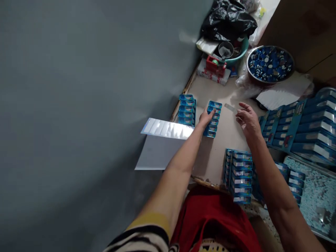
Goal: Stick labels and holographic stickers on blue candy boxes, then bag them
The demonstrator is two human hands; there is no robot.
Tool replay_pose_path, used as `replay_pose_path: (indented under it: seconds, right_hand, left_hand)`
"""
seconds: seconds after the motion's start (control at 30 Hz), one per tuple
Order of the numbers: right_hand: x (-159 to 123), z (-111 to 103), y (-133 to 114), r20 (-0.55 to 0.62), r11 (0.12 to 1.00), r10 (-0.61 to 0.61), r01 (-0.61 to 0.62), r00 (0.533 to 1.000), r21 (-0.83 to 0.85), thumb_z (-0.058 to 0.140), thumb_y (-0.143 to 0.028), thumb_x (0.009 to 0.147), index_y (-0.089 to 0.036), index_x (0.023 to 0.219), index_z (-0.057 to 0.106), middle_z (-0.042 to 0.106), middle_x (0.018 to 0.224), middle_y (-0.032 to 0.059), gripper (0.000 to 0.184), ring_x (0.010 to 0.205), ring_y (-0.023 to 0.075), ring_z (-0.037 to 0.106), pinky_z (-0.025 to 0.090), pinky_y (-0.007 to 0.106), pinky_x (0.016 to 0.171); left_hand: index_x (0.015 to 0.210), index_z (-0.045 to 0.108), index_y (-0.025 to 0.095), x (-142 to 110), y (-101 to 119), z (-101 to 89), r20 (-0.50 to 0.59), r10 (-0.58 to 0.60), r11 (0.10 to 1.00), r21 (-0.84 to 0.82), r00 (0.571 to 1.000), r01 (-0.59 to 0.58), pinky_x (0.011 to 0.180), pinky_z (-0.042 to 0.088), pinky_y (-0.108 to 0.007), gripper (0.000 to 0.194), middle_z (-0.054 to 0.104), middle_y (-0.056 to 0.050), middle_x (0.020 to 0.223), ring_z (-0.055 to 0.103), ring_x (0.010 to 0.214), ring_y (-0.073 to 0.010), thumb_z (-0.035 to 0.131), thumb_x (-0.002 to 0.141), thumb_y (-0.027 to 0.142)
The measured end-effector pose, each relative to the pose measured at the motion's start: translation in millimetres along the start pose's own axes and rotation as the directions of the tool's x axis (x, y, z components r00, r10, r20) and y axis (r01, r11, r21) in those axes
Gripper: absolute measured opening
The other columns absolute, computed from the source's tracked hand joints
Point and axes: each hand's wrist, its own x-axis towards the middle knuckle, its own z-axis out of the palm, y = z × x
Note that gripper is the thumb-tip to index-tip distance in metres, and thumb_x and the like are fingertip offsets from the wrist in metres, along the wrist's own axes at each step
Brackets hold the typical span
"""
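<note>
My left hand (206,117) is closed on the near side of a short stack of small blue boxes (215,104), the thumb lying across it. The stack stands on the pale tabletop (231,133). To its right my right hand (248,120) hovers above the table, fingers loosely bent and apart, with nothing visible in them. A small translucent strip (230,107) lies between the right hand and the stack. Left of the held stack stands a similar stack of blue boxes (186,109). Partly behind my left forearm is a white sheet with a shiny row of plastic pockets (168,128).
More stacked blue boxes (241,173) stand at the near edge, and larger banded stacks (315,122) at right. A tray of pale blue pieces (315,196) sits below those. Farther back are a bowl of blue caps (270,64), a red tape dispenser (215,66) and a black plastic bag (228,21).
</note>
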Motion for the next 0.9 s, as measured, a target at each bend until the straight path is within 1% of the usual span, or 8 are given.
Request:
replay_pose_path:
  seconds: [0.17, 0.23, 0.3, 0.4, 0.5, 0.6, 0.77, 0.9]
  right_hand:
    - [23.9, -12.1, 24.1, 0.049, 0.989, 0.094, -0.099, 0.994, 0.109, 0.08, -0.032, 0.053, -0.03, 0.117, 0.06, 0.061, 0.085, -0.0068, 0.068, 0.076, 0.0135, 0.056, 0.04, 0.026, 0.068]
    - [29.6, -14.5, 33.3, 0.098, 0.99, 0.097, -0.106, 0.99, 0.09, 0.081, -0.028, 0.05, -0.029, 0.116, 0.06, 0.062, 0.083, -0.007, 0.069, 0.077, 0.0145, 0.056, 0.042, 0.027, 0.07]
    - [33.4, -16.5, 40.5, 0.129, 0.993, 0.079, -0.09, 0.989, 0.08, 0.081, -0.026, 0.051, -0.027, 0.114, 0.06, 0.063, 0.08, -0.0068, 0.067, 0.078, 0.0158, 0.057, 0.045, 0.029, 0.075]
    - [34.9, -17.6, 47.2, 0.171, 0.995, 0.068, -0.079, 0.983, 0.057, 0.08, -0.026, 0.055, -0.027, 0.114, 0.06, 0.063, 0.078, -0.0063, 0.062, 0.078, 0.0168, 0.058, 0.047, 0.032, 0.078]
    - [32.7, -14.7, 49.0, 0.216, 0.995, 0.076, -0.088, 0.973, 0.047, 0.08, -0.027, 0.056, -0.025, 0.114, 0.062, 0.064, 0.078, -0.0057, 0.06, 0.076, 0.016, 0.057, 0.048, 0.031, 0.077]
    - [30.2, -9.9, 48.9, 0.254, 0.996, 0.069, -0.081, 0.965, 0.039, 0.082, -0.031, 0.059, -0.024, 0.113, 0.065, 0.064, 0.079, -0.0049, 0.056, 0.076, 0.0157, 0.057, 0.048, 0.031, 0.076]
    - [38.6, -2.5, 58.6, 0.264, 0.993, 0.115, -0.121, 0.958, 0.009, 0.09, -0.039, 0.056, -0.021, 0.109, 0.068, 0.066, 0.077, -0.0041, 0.059, 0.07, 0.0146, 0.058, 0.048, 0.03, 0.071]
    - [60.1, 8.7, 78.9, 0.04, 0.986, 0.137, -0.133, 0.99, -0.103, 0.091, -0.045, 0.051, -0.021, 0.099, 0.063, 0.068, 0.075, -0.0019, 0.061, 0.07, 0.0181, 0.064, 0.052, 0.034, 0.072]
  left_hand:
    - [0.156, 0.052, 0.018, -32.4, -16.0, 33.6, 0.088, -0.196, 0.971, 0.156, 0.977, 0.181, 0.114, 0.047, -0.041, 0.074, 0.068, -0.019, 0.149, 0.065, 0.136, -0.0327, 0.074, 0.096, 0.054]
    - [0.163, 0.045, 0.016, -42.1, -15.7, 38.6, 0.035, -0.211, 0.967, 0.151, 0.977, 0.203, 0.117, 0.045, -0.043, 0.079, 0.061, -0.022, 0.156, 0.061, 0.142, -0.0339, 0.072, 0.098, 0.052]
    - [0.158, 0.051, 0.015, -45.6, -11.2, 34.9, -0.075, -0.147, 0.985, 0.081, 0.986, 0.153, 0.118, 0.045, -0.043, 0.07, 0.06, -0.022, 0.158, 0.059, 0.144, -0.0324, 0.066, 0.102, 0.055]
    - [0.134, 0.071, 0.016, -41.7, 0.5, 19.4, -0.055, -0.017, 0.991, -0.13, 0.998, 0.009, 0.107, 0.053, -0.039, 0.062, 0.072, -0.017, 0.142, 0.066, 0.131, -0.0286, 0.063, 0.099, 0.067]
    - [0.124, 0.077, 0.015, -34.5, 11.9, 6.3, 0.169, -0.023, 0.957, -0.282, 0.985, 0.07, 0.086, 0.056, -0.032, 0.074, 0.08, -0.014, 0.122, 0.073, 0.107, -0.0251, 0.084, 0.077, 0.072]
    - [0.112, 0.082, 0.014, -30.7, 16.8, 1.1, 0.286, -0.055, 0.948, -0.285, 0.957, 0.14, 0.076, 0.052, -0.028, 0.07, 0.082, -0.011, 0.102, 0.071, 0.09, -0.0198, 0.096, 0.062, 0.061]
    - [0.083, 0.081, 0.014, -31.9, 10.9, -4.0, 0.276, -0.108, 0.935, -0.299, 0.955, 0.192, 0.071, 0.048, -0.027, 0.053, 0.075, -0.004, 0.076, 0.061, 0.071, -0.0133, 0.1, 0.053, 0.053]
    - [0.078, 0.079, 0.014, -22.0, 6.3, -7.4, 0.16, -0.132, 0.955, -0.243, 0.978, 0.168, 0.065, 0.044, -0.026, 0.049, 0.072, -0.003, 0.071, 0.057, 0.066, -0.0117, 0.099, 0.055, 0.052]
